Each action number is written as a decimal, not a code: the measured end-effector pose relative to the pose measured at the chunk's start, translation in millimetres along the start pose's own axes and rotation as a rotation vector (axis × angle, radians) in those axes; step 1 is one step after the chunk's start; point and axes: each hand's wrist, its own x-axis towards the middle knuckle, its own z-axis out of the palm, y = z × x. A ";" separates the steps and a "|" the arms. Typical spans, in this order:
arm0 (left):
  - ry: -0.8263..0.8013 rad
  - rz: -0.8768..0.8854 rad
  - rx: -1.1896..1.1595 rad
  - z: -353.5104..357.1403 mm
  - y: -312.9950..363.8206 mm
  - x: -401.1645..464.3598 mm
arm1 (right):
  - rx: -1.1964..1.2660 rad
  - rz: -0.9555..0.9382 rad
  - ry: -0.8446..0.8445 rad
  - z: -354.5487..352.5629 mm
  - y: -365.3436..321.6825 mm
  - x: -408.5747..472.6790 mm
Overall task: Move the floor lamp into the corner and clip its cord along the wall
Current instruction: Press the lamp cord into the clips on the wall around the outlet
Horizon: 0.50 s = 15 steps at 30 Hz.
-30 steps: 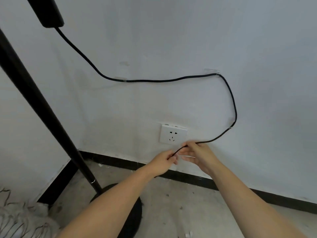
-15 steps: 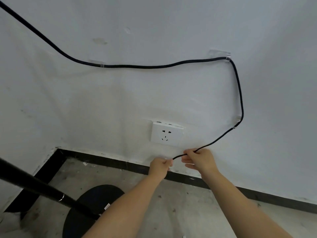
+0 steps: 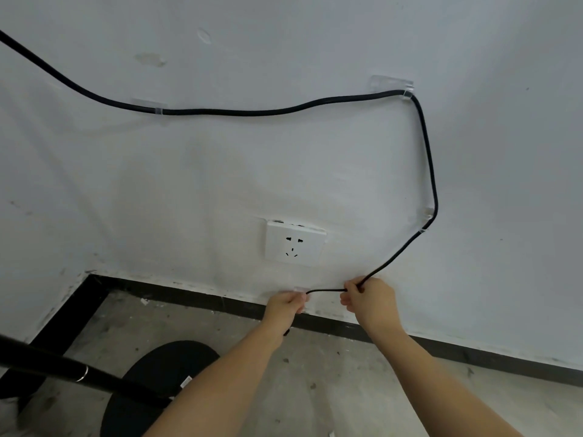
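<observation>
— Where was the cord (image 3: 426, 146) when we looked?

— Along the white wall (image 3: 315, 168). It came in from the upper left, passed through a clear clip (image 3: 156, 109), ran level to a second clip (image 3: 406, 93), dropped to a third (image 3: 424, 227), then slanted down to our hands just below the outlet (image 3: 295, 244). The lamp's round base (image 3: 164, 376) sat on the floor by the corner, its pole (image 3: 47, 362) crossing the lower left of the view.

— And the hands?

— Our right hand (image 3: 369, 299) was closed around the cord, pinching it where it bent level. Our left hand (image 3: 284, 305) was curled against the wall above the baseboard (image 3: 441, 343), fingers pressed at what looked like a fourth clear clip (image 3: 299, 289) (too small to be sure), with the cord's end running into it.

— How did we judge it would handle?

— Light and limp — it sagged between clips and kinked at the third one, so it would not hold a line unaided. We thought it best gripped close beside the clip, one hand steadying the clip, the other feeding the cord in. The clips seemed small and stuck on — a hard tug might peel them.
</observation>
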 end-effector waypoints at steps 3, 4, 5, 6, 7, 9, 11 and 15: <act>0.038 -0.084 0.026 -0.7 2.6 1.9 | -0.128 -0.045 -0.013 -2.9 0.0 0.5; 0.036 -0.088 0.032 -0.7 3.8 2.7 | -0.173 -0.056 -0.018 -4.1 -0.1 0.9; 0.031 -0.090 0.034 -0.8 5.3 3.0 | -0.214 -0.063 -0.022 -5.1 -0.5 1.2; 0.030 -0.091 0.036 -0.2 7.9 2.3 | -0.249 -0.067 -0.027 -6.1 -0.7 1.6; 0.036 -0.088 0.036 0.5 10.2 1.7 | -0.278 -0.068 -0.033 -6.8 -0.3 2.1; 0.046 -0.073 0.027 2.8 14.7 1.3 | -0.330 -0.054 -0.036 -8.7 0.9 3.4; 0.050 -0.093 0.015 5.4 17.3 0.0 | -0.360 -0.034 -0.031 -12.9 4.1 3.3; 0.048 -0.139 -0.008 9.4 18.4 -2.1 | -0.349 0.003 -0.034 -16.6 11.4 0.5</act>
